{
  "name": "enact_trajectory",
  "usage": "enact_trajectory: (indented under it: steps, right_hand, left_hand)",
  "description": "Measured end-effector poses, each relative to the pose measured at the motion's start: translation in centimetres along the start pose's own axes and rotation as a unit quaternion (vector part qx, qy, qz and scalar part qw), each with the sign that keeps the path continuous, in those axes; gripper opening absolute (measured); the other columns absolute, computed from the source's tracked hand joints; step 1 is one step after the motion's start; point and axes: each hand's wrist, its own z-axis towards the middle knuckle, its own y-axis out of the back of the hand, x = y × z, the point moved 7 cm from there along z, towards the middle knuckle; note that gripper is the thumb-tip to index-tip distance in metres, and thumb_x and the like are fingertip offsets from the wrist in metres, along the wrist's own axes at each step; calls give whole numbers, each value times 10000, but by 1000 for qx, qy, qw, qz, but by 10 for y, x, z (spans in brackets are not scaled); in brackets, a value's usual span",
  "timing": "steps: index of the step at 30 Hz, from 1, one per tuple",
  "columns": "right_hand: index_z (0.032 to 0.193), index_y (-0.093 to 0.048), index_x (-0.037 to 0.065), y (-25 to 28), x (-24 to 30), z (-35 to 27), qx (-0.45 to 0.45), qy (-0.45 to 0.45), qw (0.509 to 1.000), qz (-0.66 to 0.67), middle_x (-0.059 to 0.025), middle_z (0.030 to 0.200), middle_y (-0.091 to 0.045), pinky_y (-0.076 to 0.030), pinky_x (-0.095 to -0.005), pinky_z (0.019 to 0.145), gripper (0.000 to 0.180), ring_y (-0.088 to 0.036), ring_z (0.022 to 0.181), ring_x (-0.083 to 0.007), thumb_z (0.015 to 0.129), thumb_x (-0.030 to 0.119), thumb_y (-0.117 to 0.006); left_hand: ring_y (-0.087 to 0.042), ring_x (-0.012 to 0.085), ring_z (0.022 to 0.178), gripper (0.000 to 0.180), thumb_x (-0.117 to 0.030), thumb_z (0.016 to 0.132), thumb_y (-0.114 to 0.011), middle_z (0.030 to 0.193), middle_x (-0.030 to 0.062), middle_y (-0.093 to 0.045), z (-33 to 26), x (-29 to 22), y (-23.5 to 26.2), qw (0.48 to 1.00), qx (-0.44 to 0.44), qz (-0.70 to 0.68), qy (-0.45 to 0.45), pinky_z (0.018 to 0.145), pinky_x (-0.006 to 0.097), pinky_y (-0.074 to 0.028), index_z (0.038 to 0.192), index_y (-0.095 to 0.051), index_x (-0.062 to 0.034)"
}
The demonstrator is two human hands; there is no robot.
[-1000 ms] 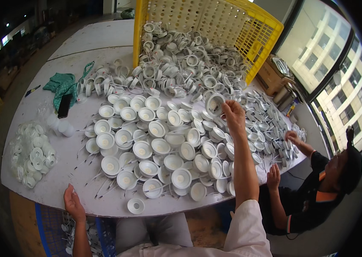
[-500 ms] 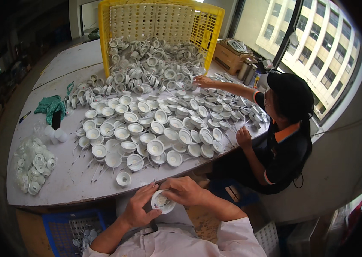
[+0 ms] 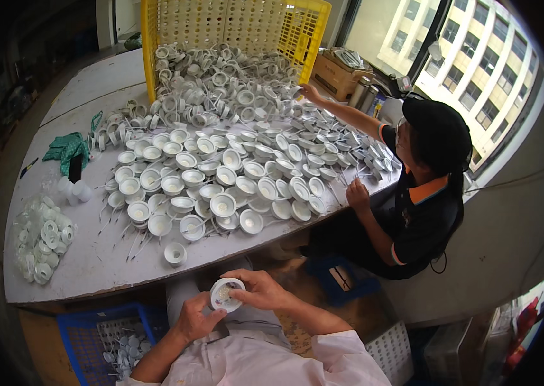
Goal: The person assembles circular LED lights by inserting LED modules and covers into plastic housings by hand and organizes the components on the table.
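Over my lap, just off the table's near edge, both hands hold a small round white housing (image 3: pixel 223 294) with its hollow side up. Small pale and dark bits show inside it. My left hand (image 3: pixel 194 318) is closed on its lower left side, thumb at the rim. My right hand (image 3: pixel 261 291) grips it from the right, with the thumb reaching over the rim into the hollow. On the table near the edge, a single white housing (image 3: pixel 175 253) stands apart from a wide spread of similar wired housings (image 3: pixel 223 204).
A yellow crate (image 3: pixel 149 51) lies tipped at the back, housings spilling out. At right a co-worker (image 3: pixel 429 193) reaches toward the pile. A plastic bag of white rings (image 3: pixel 43 241) and a green cloth (image 3: pixel 66 151) lie left. A blue crate (image 3: pixel 69 347) stands below the table.
My left fingers have drawn back from over the far rim to the housing's lower left side. The housing is tilted slightly differently. The co-worker's far hand has moved toward the crate. The whole view has shifted.
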Motion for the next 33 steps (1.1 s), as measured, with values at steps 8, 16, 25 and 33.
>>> enact_trajectory:
  steps: [8, 16, 25, 33]
  right_hand:
    - [1323, -495, 23, -9, 10, 1, -71, 145, 963, -218, -151, 837, -593, -469, -389, 605, 443, -584, 661, -311, 905, 132, -592]
    - [1313, -499, 50, -56, 6, 8, -52, 165, 929, -328, -141, 954, -608, -515, -402, 557, 489, -626, 684, -331, 853, 126, -648]
    - [1196, -607, -3, -47, -51, 61, -48, -49, 997, -18, -111, 878, -635, -464, -250, 555, 413, -576, 623, -150, 799, 54, -706]
    - [1256, -559, -8, -68, -33, 144, -74, 53, 922, -377, -157, 1150, -540, -482, -372, 856, 720, -534, 1056, -283, 658, 291, -826]
  left_hand:
    - [-663, 151, 753, 229, -66, 894, -553, 917, 107, -673, -13, 62, -11, 952, -23, -231, 201, 664, 255, -535, 1074, -586, 71]
    - [-650, 109, 692, 210, -27, 921, -470, 885, 68, -664, -42, 95, -12, 883, -84, -325, 328, 504, 195, -435, 1080, -599, 18]
    - [-627, 103, 667, 282, -129, 967, -515, 955, 125, -652, -62, 112, 8, 834, -106, -472, 266, 448, 186, -397, 1212, -513, 11]
    - [-680, 154, 809, 268, -147, 967, -536, 1058, 102, -632, -99, 143, 41, 811, -227, -456, 288, 450, 178, -414, 1184, -526, 11]
